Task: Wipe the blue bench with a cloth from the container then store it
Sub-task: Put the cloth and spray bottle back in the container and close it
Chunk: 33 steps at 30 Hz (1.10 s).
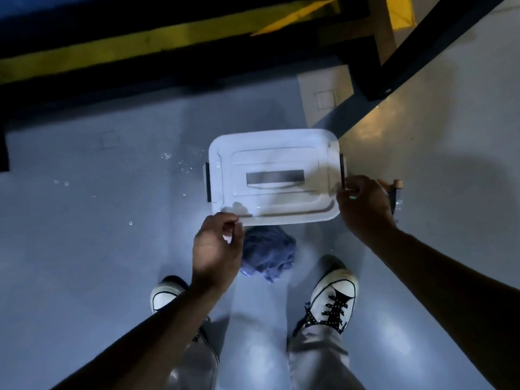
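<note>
A white plastic lid [274,175] with a grey recessed handle and black side clips is held level over the container, which it hides. My left hand [216,253] pinches the lid's near left corner. My right hand [364,205] grips its right edge by the black clip. A crumpled blue cloth [267,256] shows just below the lid's near edge, beside my left hand; I cannot tell whether it lies inside the container or on the floor. A strip of blue [28,4] at the top left may be the bench.
I stand on a glossy grey floor [84,220] with my two white sneakers [332,302] near the cloth. A spray bottle [394,192] sits right of my right hand. Black and yellow striped edging [140,43] and a dark beam [422,46] run across the top.
</note>
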Each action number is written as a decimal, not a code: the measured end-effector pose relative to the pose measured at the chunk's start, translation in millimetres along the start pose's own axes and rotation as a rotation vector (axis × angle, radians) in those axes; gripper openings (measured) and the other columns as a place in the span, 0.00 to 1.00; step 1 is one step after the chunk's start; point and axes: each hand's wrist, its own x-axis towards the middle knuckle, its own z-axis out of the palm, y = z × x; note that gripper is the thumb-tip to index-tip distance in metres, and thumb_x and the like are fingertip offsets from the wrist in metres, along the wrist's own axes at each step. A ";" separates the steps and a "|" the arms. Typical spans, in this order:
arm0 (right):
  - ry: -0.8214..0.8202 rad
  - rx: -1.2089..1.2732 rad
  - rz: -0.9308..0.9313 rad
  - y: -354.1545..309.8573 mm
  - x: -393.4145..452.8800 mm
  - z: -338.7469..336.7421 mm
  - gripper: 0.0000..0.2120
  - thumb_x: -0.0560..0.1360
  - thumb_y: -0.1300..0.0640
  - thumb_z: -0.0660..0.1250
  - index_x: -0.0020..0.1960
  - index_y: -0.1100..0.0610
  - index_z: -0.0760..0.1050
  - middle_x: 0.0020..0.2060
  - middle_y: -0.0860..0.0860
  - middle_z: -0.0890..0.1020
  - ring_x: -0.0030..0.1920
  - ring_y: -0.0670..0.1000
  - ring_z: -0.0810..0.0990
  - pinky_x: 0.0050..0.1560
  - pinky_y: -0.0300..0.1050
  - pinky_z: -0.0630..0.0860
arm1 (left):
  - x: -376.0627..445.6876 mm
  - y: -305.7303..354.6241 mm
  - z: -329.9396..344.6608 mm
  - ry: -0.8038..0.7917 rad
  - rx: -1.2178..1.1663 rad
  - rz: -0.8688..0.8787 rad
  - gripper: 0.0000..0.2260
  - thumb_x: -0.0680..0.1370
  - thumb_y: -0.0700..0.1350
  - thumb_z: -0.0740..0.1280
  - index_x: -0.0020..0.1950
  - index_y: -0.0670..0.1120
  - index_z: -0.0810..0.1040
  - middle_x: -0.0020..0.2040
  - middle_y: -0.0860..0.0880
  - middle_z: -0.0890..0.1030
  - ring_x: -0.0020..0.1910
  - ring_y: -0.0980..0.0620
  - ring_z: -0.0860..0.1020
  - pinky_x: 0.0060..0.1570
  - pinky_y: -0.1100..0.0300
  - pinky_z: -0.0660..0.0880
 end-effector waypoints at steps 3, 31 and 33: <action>-0.016 -0.046 0.023 -12.8 10.4 3.8 0.14 0.80 0.53 0.65 0.62 0.57 0.78 0.56 0.56 0.83 0.56 0.58 0.80 0.50 0.42 0.70 | 41.2 16.7 -14.7 0.095 0.017 0.014 0.08 0.77 0.39 0.70 0.56 0.44 0.83 0.54 0.44 0.81 0.47 0.46 0.83 0.54 0.47 0.82; 0.026 0.130 0.254 38.9 -104.9 -22.4 0.17 0.72 0.49 0.64 0.60 0.50 0.79 0.53 0.52 0.82 0.48 0.52 0.83 0.41 0.43 0.80 | -39.5 15.6 -31.9 -0.100 -0.001 -0.322 0.12 0.78 0.40 0.70 0.60 0.47 0.82 0.60 0.46 0.81 0.55 0.47 0.82 0.53 0.59 0.71; 0.030 0.119 0.286 64.2 -116.3 -21.9 0.17 0.73 0.50 0.65 0.60 0.49 0.79 0.54 0.50 0.82 0.46 0.51 0.83 0.38 0.41 0.78 | -61.1 5.6 -19.3 -0.121 -0.002 -0.330 0.13 0.77 0.41 0.70 0.62 0.47 0.81 0.60 0.46 0.82 0.56 0.46 0.83 0.54 0.58 0.73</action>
